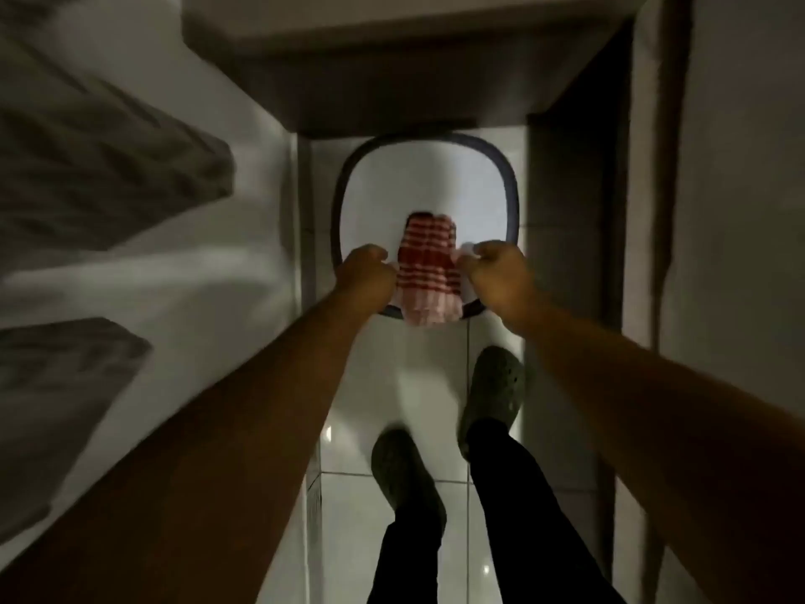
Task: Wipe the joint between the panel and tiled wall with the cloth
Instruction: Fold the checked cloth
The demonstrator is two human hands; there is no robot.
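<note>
A red-and-white striped cloth (pixel 429 272) hangs stretched between my two hands, over a white tub with a dark rim (pixel 335 220) on the floor. My left hand (pixel 366 272) grips the cloth's left edge. My right hand (pixel 496 272) pinches its right edge. A tall grey panel (pixel 566 220) stands to the right of the tub, against a pale wall (pixel 736 211). The joint between them is dim and blurred.
A white surface with grey patterned patches (pixel 109 176) rises on the left. Glossy white floor tiles (pixel 392 377) lie below. My feet in dark green clogs (pixel 494 390) and black trousers stand on the tiles in the narrow gap.
</note>
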